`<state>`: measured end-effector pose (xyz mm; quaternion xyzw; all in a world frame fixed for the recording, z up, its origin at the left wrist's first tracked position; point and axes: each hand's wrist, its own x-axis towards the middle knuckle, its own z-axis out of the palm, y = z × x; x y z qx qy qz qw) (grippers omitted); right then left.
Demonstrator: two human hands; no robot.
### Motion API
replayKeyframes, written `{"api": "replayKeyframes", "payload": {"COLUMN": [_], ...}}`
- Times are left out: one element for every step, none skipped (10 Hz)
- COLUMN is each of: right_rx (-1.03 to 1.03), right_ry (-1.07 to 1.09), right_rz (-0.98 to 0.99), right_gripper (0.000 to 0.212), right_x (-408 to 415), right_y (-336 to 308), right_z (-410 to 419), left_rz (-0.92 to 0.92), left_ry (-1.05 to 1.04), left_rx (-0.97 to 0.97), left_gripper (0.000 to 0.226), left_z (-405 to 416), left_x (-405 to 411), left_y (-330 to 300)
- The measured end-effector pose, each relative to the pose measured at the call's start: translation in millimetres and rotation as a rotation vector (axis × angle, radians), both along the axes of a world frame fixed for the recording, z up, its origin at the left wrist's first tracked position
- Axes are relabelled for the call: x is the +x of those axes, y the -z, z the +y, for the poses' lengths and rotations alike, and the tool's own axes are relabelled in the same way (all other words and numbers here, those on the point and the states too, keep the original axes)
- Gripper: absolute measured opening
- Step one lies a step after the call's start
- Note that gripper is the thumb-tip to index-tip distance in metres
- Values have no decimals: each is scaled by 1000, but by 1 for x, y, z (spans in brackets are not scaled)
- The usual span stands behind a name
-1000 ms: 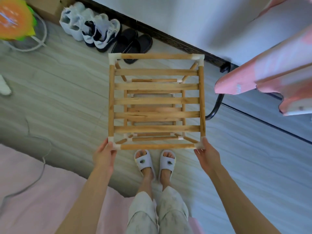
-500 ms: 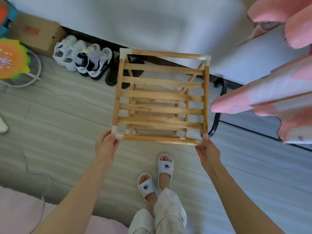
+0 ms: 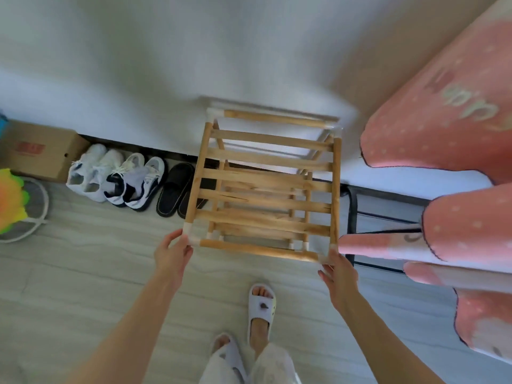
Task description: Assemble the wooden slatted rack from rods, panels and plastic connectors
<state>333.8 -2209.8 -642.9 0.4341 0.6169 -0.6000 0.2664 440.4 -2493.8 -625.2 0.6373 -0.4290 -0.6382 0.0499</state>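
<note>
Rack [image 3: 263, 189]: now carried farther forward, its far edge over the wall base, tilted slightly clockwise.
Feet: one slipper [image 3: 261, 306] steps ahead of the other.

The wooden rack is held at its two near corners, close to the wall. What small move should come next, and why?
Probably lower the rack to the floor by the wall, beside the black slippers. It looks fully assembled, and the left hand and right hand grip its near corners.
</note>
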Motion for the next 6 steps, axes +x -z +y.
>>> {"api": "replayKeyframes", "payload": {"right_rx": [31, 37, 107, 230, 367, 427], "right_ry": [-62, -122, -206, -329, -482, -628], "right_rz": [-15, -55, -69, -69, -67, 53], "right_gripper": [32, 16, 15, 31, 40, 47], "right_x": [-17, -14, -12, -15, -33, -44], "right_y": [1, 3, -1, -14, -40, -71], "right_z": [-9, -14, -21, -28, -40, -55], "left_rz": [-12, -64, -141, -210, -312, -340], "left_ry": [-9, 33, 163, 326, 592, 884], "left_rx": [-35, -55, -64, -57, -27, -162], "left_gripper": [22, 19, 14, 16, 36, 52], "left_z": [-12, -24, -32, -39, -51, -65], "left_x": [-23, -31, -30, -24, -31, -47], "left_y": [2, 4, 4, -2, -15, -47]}}
